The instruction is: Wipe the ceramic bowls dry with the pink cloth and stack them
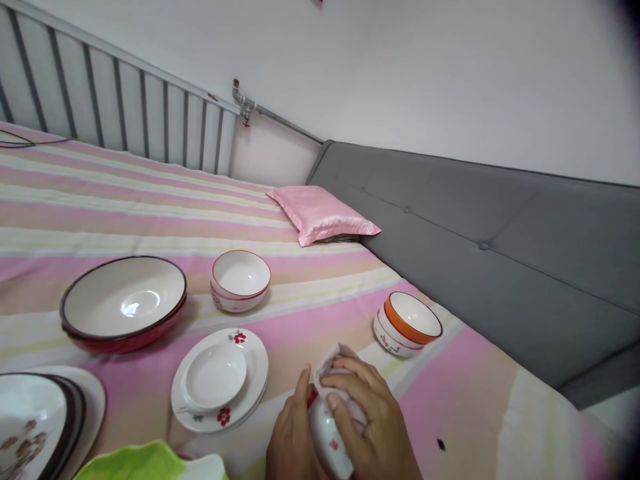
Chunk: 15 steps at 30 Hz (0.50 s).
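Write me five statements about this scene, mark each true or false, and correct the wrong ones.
1. The right hand presses a cloth against the held bowl. True.
2. The pillow is bright green. False: the pillow is pink.
3. The small dish sits on top of the flowered plates. True.
4. The orange bowl is at the bottom of its stack. False: the orange bowl is on top.
5. The left hand rests on the pillow. False: the left hand is at the held bowl.
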Each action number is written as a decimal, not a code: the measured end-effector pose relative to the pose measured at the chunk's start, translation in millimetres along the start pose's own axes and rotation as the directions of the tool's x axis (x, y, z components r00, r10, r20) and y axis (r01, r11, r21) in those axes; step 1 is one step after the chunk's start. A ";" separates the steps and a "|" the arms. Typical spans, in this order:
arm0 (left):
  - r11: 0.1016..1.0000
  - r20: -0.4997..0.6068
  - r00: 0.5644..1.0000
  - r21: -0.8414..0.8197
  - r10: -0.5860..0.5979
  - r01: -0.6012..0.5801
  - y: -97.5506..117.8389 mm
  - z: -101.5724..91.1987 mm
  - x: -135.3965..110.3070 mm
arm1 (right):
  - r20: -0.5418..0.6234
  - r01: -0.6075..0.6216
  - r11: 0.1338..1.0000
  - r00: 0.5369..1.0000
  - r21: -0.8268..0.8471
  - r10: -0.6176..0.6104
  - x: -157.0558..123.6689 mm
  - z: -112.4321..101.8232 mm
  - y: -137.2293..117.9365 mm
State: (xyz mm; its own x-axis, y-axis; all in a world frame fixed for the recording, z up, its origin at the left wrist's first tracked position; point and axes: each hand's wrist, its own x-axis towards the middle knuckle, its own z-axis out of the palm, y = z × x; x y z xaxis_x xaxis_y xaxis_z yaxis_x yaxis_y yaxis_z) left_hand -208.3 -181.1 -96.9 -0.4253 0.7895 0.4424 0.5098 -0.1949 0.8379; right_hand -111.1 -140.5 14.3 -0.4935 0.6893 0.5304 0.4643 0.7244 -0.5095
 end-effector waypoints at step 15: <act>0.998 0.095 0.994 0.041 0.048 -0.052 15.5 -4.6 -0.6 | 0.474 -0.640 0.032 0.601 0.768 0.644 4.2 -10.9 52.5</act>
State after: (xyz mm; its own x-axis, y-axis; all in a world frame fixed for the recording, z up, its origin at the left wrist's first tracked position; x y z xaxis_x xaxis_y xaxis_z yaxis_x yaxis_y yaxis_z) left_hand -203.5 -187.3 -82.7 -0.3277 0.8307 0.4500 0.5618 -0.2116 0.7997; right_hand -80.7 -99.5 -2.8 -0.3462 0.8780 -0.3307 -0.2336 -0.4220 -0.8760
